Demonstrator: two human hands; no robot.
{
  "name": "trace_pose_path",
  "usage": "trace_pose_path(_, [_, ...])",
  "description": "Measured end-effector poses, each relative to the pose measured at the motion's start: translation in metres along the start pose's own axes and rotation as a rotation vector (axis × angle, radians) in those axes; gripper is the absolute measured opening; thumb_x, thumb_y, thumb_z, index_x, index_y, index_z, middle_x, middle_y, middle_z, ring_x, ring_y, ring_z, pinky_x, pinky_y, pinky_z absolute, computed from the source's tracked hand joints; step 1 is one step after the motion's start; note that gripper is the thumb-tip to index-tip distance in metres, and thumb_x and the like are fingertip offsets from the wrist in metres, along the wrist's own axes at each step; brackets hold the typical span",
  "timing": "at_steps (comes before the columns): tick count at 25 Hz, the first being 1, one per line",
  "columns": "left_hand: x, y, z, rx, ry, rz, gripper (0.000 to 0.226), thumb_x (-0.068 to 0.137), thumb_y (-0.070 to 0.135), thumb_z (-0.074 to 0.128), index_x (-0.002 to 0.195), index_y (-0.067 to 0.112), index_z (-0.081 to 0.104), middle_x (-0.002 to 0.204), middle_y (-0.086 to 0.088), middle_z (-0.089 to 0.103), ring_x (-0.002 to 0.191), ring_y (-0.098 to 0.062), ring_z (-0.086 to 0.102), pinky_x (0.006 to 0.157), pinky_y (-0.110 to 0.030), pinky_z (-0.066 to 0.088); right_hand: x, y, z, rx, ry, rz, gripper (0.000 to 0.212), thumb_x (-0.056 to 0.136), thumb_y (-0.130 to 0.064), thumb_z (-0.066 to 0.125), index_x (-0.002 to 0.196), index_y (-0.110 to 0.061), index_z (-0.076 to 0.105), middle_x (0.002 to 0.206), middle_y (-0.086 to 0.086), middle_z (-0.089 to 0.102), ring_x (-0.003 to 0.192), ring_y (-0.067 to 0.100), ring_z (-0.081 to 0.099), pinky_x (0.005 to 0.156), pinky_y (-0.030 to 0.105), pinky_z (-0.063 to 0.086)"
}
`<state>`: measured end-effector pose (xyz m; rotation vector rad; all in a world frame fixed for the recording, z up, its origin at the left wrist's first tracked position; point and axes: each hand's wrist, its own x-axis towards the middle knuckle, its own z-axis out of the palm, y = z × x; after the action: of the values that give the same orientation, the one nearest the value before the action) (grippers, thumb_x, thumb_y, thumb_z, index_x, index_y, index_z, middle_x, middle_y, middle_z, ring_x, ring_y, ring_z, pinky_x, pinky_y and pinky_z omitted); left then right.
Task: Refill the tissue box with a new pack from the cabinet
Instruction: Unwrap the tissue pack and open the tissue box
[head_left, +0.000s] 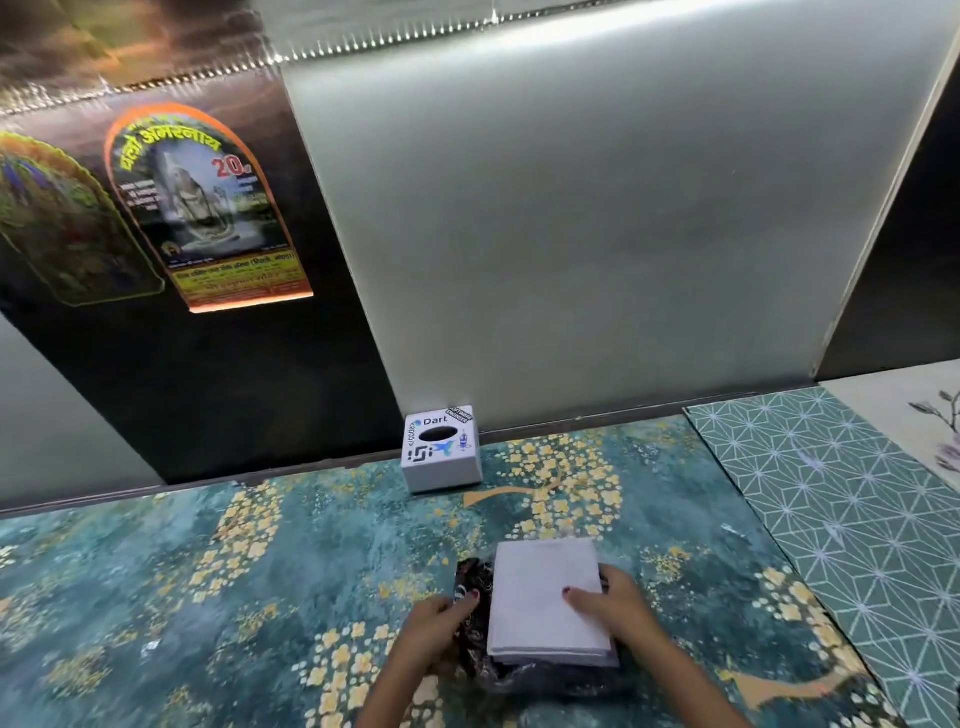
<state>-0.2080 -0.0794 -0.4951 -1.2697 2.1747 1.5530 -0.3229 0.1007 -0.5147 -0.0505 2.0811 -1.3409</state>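
Observation:
A white cube tissue box (441, 457) with stickers and a dark oval slot on top stands at the back of the table against the wall. Nearer to me lies a stack of white tissues (540, 592), resting on its dark printed plastic wrapper (475, 597). My left hand (441, 629) pinches the wrapper at the stack's left edge. My right hand (615, 605) lies on the stack's right side, thumb on top and fingers around its edge.
The table wears a teal cover with yellow flowers (260, 597). A green geometric mat (841, 509) lies to the right. A frosted panel (597, 234) rises behind the box, and a dark panel with posters (208, 208) stands at the left.

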Motion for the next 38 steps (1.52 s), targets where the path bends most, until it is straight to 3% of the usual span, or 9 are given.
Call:
trace_pose_path(6, [0.047, 0.048, -0.028, 0.23, 0.336, 0.439, 0.057, 0.079, 0.021, 0.065, 0.13, 0.007, 0.041, 0.133, -0.014, 0.05, 0.119, -0.028, 0.048, 0.096, -0.037, 0.042, 0.023, -0.026, -0.016, -0.308, 0.19, -0.169, 0.058, 0.081, -0.029, 0.064, 0.13, -0.008, 0.042, 0.126, 0.016, 0.056, 0.111, 0.028, 0.055, 0.082, 0.03, 0.044])
trace_pose_path(9, [0.098, 0.094, -0.035, 0.712, 0.333, 0.5, 0.081, 0.079, 0.03, 0.063, 0.143, 0.013, 0.016, 0.153, -0.008, 0.022, 0.141, -0.031, 0.018, 0.111, -0.048, 0.026, 0.023, -0.034, -0.018, -0.392, 0.144, -0.293, 0.043, 0.083, -0.022, 0.06, 0.124, -0.015, 0.047, 0.128, 0.009, 0.053, 0.115, 0.022, 0.051, 0.094, 0.031, 0.042])
trace_pose_path(12, [0.134, 0.107, -0.041, 1.02, 0.262, 0.328, 0.088, 0.079, 0.035, 0.06, 0.145, 0.016, 0.004, 0.156, -0.004, 0.008, 0.142, -0.037, 0.006, 0.113, -0.054, 0.019, 0.011, -0.03, -0.024, -0.369, 0.112, -0.375, 0.031, 0.083, -0.02, 0.059, 0.112, -0.029, 0.052, 0.12, 0.0, 0.053, 0.107, 0.016, 0.052, 0.091, 0.026, 0.043])
trace_pose_path(16, [0.128, 0.108, -0.041, 1.076, 0.386, 0.353, 0.057, 0.078, 0.033, 0.059, 0.129, 0.014, 0.04, 0.137, -0.012, 0.035, 0.126, -0.037, 0.03, 0.107, -0.046, 0.03, -0.018, -0.014, -0.042, -0.062, 0.187, -0.386, 0.049, 0.079, -0.005, 0.062, 0.081, -0.054, 0.061, 0.101, -0.007, 0.06, 0.088, 0.019, 0.06, 0.07, 0.019, 0.048])
trace_pose_path(20, [0.063, 0.084, -0.047, 0.482, 0.049, 0.589, 0.056, 0.064, 0.031, 0.075, 0.115, 0.018, 0.055, 0.111, 0.0, 0.047, 0.115, -0.027, 0.046, 0.085, -0.017, 0.039, -0.039, -0.016, -0.03, 0.313, 0.171, -0.376, 0.034, 0.078, -0.011, 0.067, 0.095, -0.038, 0.057, 0.114, 0.012, 0.062, 0.094, 0.021, 0.062, 0.074, 0.027, 0.049])
trace_pose_path(23, [-0.03, 0.053, -0.035, -0.102, -0.246, 0.679, 0.055, 0.049, 0.032, 0.075, 0.101, 0.036, 0.058, 0.113, 0.005, 0.048, 0.107, -0.008, 0.054, 0.085, -0.022, 0.05, -0.064, -0.037, -0.01, 0.347, -0.117, -0.402, 0.081, 0.045, -0.062, 0.076, 0.116, -0.041, 0.044, 0.125, -0.004, 0.051, 0.107, 0.013, 0.057, 0.079, 0.024, 0.05])
trace_pose_path(29, [-0.109, 0.017, -0.044, -0.093, -0.242, 0.817, 0.063, 0.053, 0.054, 0.079, 0.109, 0.056, 0.052, 0.12, 0.012, 0.047, 0.115, 0.0, 0.05, 0.093, -0.024, 0.048, -0.102, -0.045, 0.022, 0.451, -0.405, -0.459, 0.095, 0.034, -0.065, 0.079, 0.119, -0.054, 0.038, 0.121, -0.009, 0.059, 0.1, 0.012, 0.064, 0.072, 0.032, 0.053])
trace_pose_path(33, [-0.123, -0.005, -0.061, -0.318, -0.386, 0.633, 0.112, 0.037, 0.056, 0.085, 0.13, 0.042, 0.024, 0.147, 0.009, 0.028, 0.135, -0.016, 0.038, 0.108, -0.047, 0.038, -0.119, -0.049, 0.034, 0.451, -0.37, -0.476, 0.086, 0.042, -0.041, 0.071, 0.123, -0.039, 0.041, 0.112, -0.008, 0.062, 0.086, 0.007, 0.067, 0.062, 0.023, 0.053])
trace_pose_path(38, [-0.126, -0.019, -0.058, -0.441, -0.331, 0.451, 0.1, 0.036, 0.029, 0.081, 0.128, 0.015, 0.042, 0.116, -0.012, 0.062, 0.094, -0.024, 0.066, 0.074, -0.039, 0.053, -0.132, -0.049, 0.053, 0.349, -0.433, -0.491, 0.093, 0.044, -0.034, 0.066, 0.131, -0.031, 0.036, 0.118, 0.003, 0.062, 0.087, 0.012, 0.066, 0.061, 0.023, 0.051])
